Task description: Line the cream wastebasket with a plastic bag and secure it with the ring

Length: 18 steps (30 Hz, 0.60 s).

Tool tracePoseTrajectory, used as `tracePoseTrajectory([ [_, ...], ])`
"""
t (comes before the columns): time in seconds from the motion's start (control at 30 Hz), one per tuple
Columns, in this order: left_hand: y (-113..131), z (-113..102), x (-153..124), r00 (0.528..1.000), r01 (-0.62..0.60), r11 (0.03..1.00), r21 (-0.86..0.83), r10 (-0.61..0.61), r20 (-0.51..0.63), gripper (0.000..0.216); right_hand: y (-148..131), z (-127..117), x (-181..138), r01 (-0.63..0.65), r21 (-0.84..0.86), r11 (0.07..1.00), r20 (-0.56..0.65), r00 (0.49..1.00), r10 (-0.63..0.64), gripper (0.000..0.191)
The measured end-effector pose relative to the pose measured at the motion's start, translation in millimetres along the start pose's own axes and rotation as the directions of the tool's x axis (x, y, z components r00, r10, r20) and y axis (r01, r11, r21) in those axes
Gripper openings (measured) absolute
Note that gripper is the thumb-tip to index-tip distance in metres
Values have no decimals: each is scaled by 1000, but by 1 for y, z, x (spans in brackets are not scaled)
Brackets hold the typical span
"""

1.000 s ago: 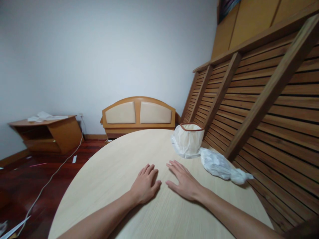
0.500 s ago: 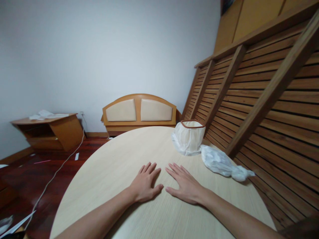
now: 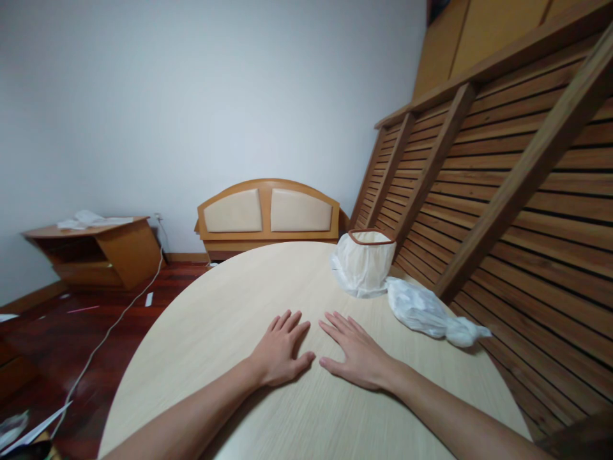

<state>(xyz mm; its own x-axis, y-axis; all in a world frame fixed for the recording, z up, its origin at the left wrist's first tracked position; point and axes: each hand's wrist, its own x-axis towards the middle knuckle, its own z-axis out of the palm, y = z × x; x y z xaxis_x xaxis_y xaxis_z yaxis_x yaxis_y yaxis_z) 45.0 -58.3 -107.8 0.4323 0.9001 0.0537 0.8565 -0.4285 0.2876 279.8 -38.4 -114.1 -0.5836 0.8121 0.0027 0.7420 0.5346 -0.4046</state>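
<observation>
My left hand [image 3: 280, 350] lies flat on the pale wooden round table [image 3: 211, 332], fingers stretched out, holding nothing. My right hand [image 3: 357, 354] lies flat beside it, a small gap between the two thumbs, and is empty too. Beyond my right hand stands a small bin [image 3: 364, 260] with a brown rim and a white plastic liner. A knotted white plastic bag [image 3: 428, 314] lies on the table just right of the bin, a hand's length from my right fingers.
A slatted wooden bed frame [image 3: 507, 191] leans along the table's right side. A padded headboard [image 3: 267, 214] stands against the far wall. A low wooden cabinet [image 3: 98, 252] sits at the left, with a white cable [image 3: 110, 329] and paper scraps on the dark red floor.
The view has drifted slightly, so everything sits a little higher in the picture. Both hands stay flat on the table in the same spot.
</observation>
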Motion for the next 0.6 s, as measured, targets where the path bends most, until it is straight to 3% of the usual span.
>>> tracePoseTrajectory([
  [0.6,1,-2,0,1000,-4,1000,19,3,8,71,-3,-2,0,-15,-33,999,16,1000,15,85],
])
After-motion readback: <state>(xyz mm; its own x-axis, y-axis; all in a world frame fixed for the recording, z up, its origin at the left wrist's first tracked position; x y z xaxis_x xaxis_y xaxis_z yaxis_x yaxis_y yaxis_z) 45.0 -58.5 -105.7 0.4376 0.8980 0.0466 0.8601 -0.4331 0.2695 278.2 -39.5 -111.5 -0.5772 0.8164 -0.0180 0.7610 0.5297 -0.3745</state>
